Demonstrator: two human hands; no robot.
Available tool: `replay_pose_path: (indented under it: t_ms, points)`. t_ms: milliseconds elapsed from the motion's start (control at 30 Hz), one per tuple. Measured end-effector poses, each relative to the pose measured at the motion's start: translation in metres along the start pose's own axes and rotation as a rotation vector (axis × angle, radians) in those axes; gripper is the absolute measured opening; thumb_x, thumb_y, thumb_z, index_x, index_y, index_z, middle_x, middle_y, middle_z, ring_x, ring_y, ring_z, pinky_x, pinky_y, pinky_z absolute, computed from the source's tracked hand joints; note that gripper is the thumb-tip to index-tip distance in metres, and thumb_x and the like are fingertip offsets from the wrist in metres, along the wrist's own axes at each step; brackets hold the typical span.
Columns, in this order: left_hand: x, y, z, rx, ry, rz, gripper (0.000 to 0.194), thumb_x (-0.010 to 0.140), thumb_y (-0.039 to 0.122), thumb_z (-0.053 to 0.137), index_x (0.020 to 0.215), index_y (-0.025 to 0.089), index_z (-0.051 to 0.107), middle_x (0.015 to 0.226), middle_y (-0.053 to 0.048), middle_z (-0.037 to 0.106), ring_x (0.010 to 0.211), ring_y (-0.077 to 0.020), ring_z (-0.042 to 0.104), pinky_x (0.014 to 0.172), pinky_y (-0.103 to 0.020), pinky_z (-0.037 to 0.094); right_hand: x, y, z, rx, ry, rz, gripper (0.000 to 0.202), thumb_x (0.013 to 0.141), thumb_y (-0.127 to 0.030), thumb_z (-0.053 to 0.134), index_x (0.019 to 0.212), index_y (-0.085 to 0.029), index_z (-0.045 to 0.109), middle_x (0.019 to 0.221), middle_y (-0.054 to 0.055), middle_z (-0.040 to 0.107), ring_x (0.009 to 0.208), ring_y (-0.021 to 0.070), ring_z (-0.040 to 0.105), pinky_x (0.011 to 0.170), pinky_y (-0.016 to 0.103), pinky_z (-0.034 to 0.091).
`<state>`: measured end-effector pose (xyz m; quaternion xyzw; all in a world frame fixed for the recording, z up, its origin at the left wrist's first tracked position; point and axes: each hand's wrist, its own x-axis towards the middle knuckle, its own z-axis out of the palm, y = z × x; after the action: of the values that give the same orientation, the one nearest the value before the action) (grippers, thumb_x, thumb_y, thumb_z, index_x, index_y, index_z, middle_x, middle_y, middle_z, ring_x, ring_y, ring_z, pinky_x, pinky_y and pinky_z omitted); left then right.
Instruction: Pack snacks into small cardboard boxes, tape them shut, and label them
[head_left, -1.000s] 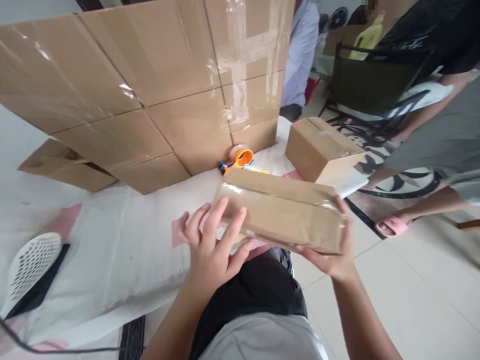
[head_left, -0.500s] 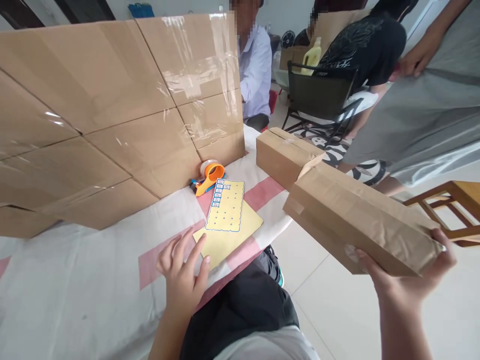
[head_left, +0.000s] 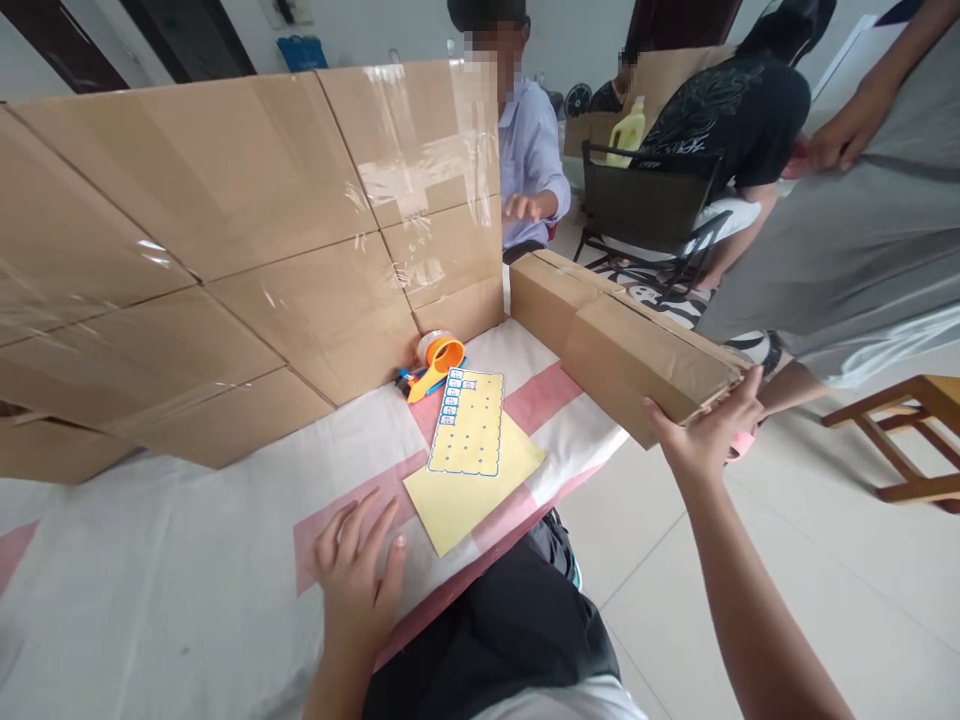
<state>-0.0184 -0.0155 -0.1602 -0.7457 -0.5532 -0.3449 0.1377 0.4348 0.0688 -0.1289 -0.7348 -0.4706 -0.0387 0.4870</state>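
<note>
My right hand (head_left: pixel 705 430) grips the near end of a long brown cardboard box (head_left: pixel 630 345), thumb on its side and fingers over the end. This box lies in line with another cardboard box (head_left: pixel 534 300), its far end against it, and juts past the table edge. On the cloth, my left hand (head_left: pixel 358 565) holds nothing, its fingers spread and slightly bent. Just beyond it lie a plain yellow sheet (head_left: pixel 472 510) and, partly on top, a yellow card (head_left: pixel 480 430) with blue-edged labels down its left side.
A wall of stacked, taped cardboard boxes (head_left: pixel 285 240) stands along the table's back. An orange tape dispenser (head_left: pixel 442 360) lies at its foot. A person in a light shirt (head_left: pixel 532 150) sits behind. At the right are a black chair (head_left: pixel 649 200) and a wooden stool (head_left: pixel 900 430).
My right hand has pushed the near box forward and left, bringing it level and in line with the far box. My left hand has barely moved. The view has shifted slightly.
</note>
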Motion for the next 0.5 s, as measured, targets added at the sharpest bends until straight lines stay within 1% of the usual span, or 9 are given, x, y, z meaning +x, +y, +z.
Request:
replay_pose_path:
  t_ms: [67,100,200,300,400,500]
  points:
    - [-0.007,-0.006,0.002,0.006,0.001,-0.001,0.035,0.097,0.023,0.055,0.13,0.024,0.066,0.132,-0.013,0.07,0.123,-0.0337,0.058,0.108,-0.053,0.039,0.007,-0.003,0.016,-0.01,0.048,-0.015,0.134,0.067,-0.058,0.079,0.164,-0.015,-0.003,0.147,0.024,0.023,0.148,0.0489,0.019,0.123,0.066,0.021]
    - [-0.01,-0.009,0.002,0.008,-0.004,0.005,0.035,0.096,0.023,0.055,0.129,0.023,0.066,0.131,-0.013,0.07,0.122,-0.0332,0.058,0.107,-0.052,0.039,0.011,-0.005,0.025,-0.002,0.054,-0.024,0.134,0.067,-0.059,0.078,0.165,-0.016,-0.002,0.147,0.023,0.023,0.148,0.0476,0.02,0.123,0.065,0.021]
    - [-0.018,-0.016,0.003,0.01,-0.01,0.02,0.035,0.096,0.023,0.057,0.129,0.024,0.067,0.13,-0.012,0.071,0.121,-0.0326,0.058,0.106,-0.05,0.039,0.025,-0.007,0.05,0.038,0.019,-0.04,0.138,0.066,-0.059,0.078,0.164,-0.019,-0.01,0.15,0.021,0.018,0.149,0.0453,0.02,0.122,0.066,0.024]
    - [-0.02,-0.018,0.001,0.01,-0.008,-0.009,0.034,0.096,0.023,0.055,0.128,0.025,0.067,0.13,-0.012,0.071,0.121,-0.0326,0.057,0.106,-0.05,0.038,0.039,-0.012,0.073,0.042,0.004,-0.039,0.139,0.065,-0.06,0.076,0.163,-0.02,-0.014,0.152,0.022,0.016,0.149,0.0452,0.019,0.12,0.068,0.024]
    - [-0.018,-0.016,0.0,-0.009,-0.011,-0.025,0.032,0.098,0.023,0.053,0.127,0.024,0.067,0.128,-0.011,0.071,0.122,-0.032,0.058,0.105,-0.048,0.038,0.048,-0.02,0.089,-0.003,0.017,-0.043,0.133,0.068,-0.061,0.072,0.164,-0.021,-0.01,0.156,0.023,0.015,0.15,0.0459,0.019,0.12,0.069,0.024]
    - [-0.018,-0.015,0.0,-0.033,-0.013,-0.028,0.031,0.098,0.023,0.053,0.126,0.025,0.067,0.125,-0.011,0.072,0.122,-0.0308,0.058,0.104,-0.047,0.039,0.052,-0.027,0.099,-0.012,0.012,-0.035,0.129,0.071,-0.06,0.07,0.163,-0.02,-0.011,0.16,0.024,0.011,0.153,0.0443,0.017,0.121,0.066,0.025]
